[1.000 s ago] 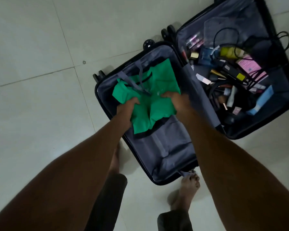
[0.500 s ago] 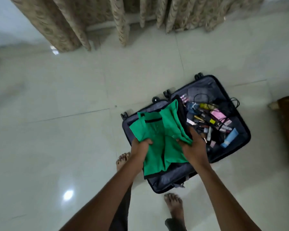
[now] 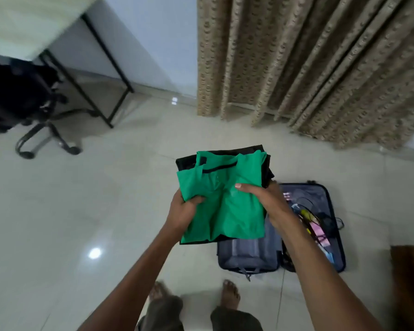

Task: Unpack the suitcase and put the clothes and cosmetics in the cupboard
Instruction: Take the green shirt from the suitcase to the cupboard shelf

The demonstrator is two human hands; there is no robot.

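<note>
Both hands hold a stack of folded clothes in the air above the floor (image 3: 81, 211), in the middle of the view. On top lies a green shirt (image 3: 225, 206) with a dark-trimmed collar; under it a black garment (image 3: 261, 151) shows along the far edge and the right side, and as a thin dark line at the near edge. The left hand (image 3: 184, 211) grips the stack's left edge, thumb curled over the green cloth and fingers hidden beneath. The right hand (image 3: 265, 199) clamps the right side, thumb laid flat across the top of the shirt, fingers out of sight below. The two hands are apart, one at each side of the stack.

The suitcase (image 3: 249, 256) lies open on the floor to the near right, below and behind the stack, which hides part of it. Its left half shows grey lining. Its right half holds a jumble of cosmetics (image 3: 318, 232): pink, yellow and blue packs and tubes, with a black cable (image 3: 339, 222) at the right rim.

Two bare feet stand on the pale tiles at the near edge, just left of the suitcase. Far left stand a black office chair (image 3: 17, 96) and a desk (image 3: 46, 22) with black legs. Patterned curtains (image 3: 308, 63) hang along the far right. A brown piece of furniture (image 3: 409, 283) shows at the near right edge.
</note>
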